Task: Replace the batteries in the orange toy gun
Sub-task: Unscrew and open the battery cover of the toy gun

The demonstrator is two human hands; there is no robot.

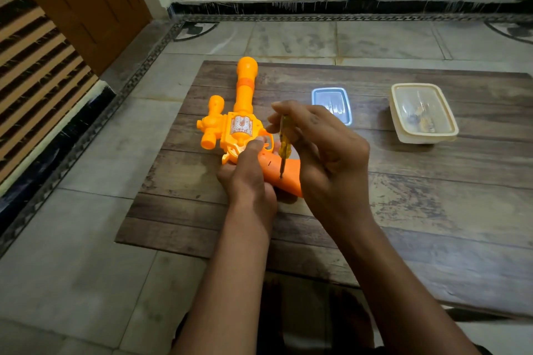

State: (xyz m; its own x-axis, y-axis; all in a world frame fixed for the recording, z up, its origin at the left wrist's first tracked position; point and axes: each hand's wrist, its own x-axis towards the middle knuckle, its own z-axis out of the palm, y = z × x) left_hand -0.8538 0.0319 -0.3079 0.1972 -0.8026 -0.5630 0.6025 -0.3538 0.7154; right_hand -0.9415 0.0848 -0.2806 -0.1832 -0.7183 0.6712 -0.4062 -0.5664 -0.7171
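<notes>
The gun (239, 124) is bright orange plastic, lying on its side on a wood-grain mat (403, 196) spread over a tiled floor (72, 239). Its long barrel points away, ending in a bulbous muzzle with a darker orange band below it; a short stubby scope sits on the left side, and a silvery patterned panel marks the body. The grip angles toward the lower right, with a small slot and a screw hole showing on its face.

The left hand (248, 173) grips the gun where the body meets the grip, thumb lying near the trigger guard. The right hand (326, 150) pinches a yellow-handled screwdriver (284, 141) held upright, its tip set in the screw hole on the grip.

Farther back on the mat sit a small clear tray (331, 104) and, well to its right, a cream box (422, 112) with some small items inside, too blurred to name
</notes>
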